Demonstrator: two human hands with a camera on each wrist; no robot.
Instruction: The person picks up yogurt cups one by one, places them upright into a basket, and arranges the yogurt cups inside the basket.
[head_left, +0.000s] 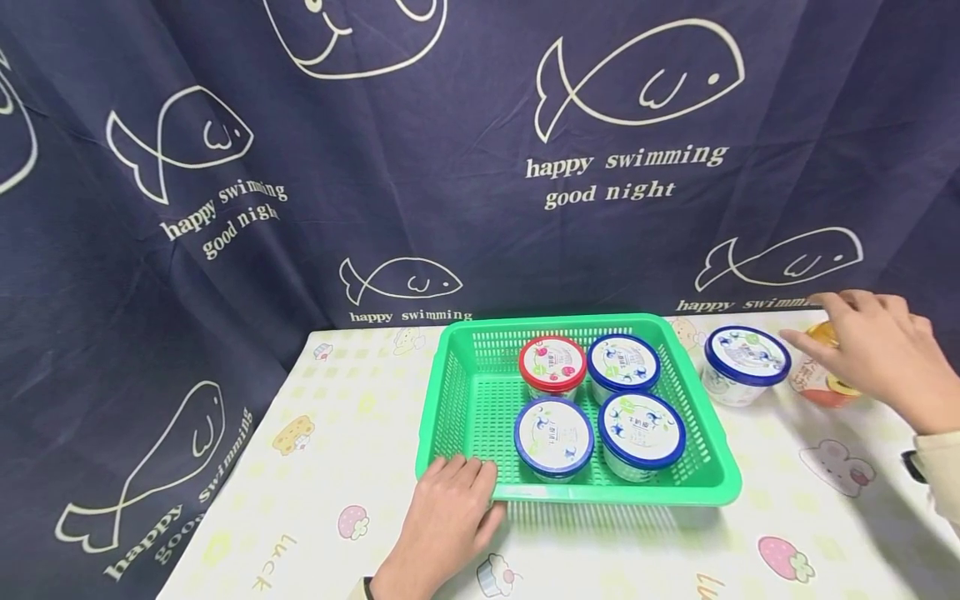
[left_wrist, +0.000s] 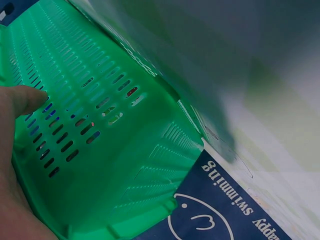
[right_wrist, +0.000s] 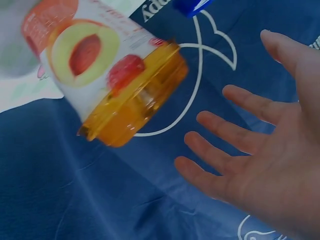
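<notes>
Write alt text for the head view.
A person's left-hand grip holds the near rim of a green rectangular plastic basket containing three round blue-lidded white tubs and a round red-lidded tub. Their open right-hand grip hovers by a white, orange-lidded cup outside the basket, beside another blue-lidded tub.

Navy curtain [head_left: 495,217] behind the green basket [head_left: 577,493] says "happy swimming" and "good night", like, over and over. Tablecloth [head_left: 315,475] front-left of the basket reads "luck". Print on the lids [head_left: 641,429] inside the basket and the peach-printed jar [right_wrist: 100,65] right of it? Too tiny or blurry to make out.
</notes>
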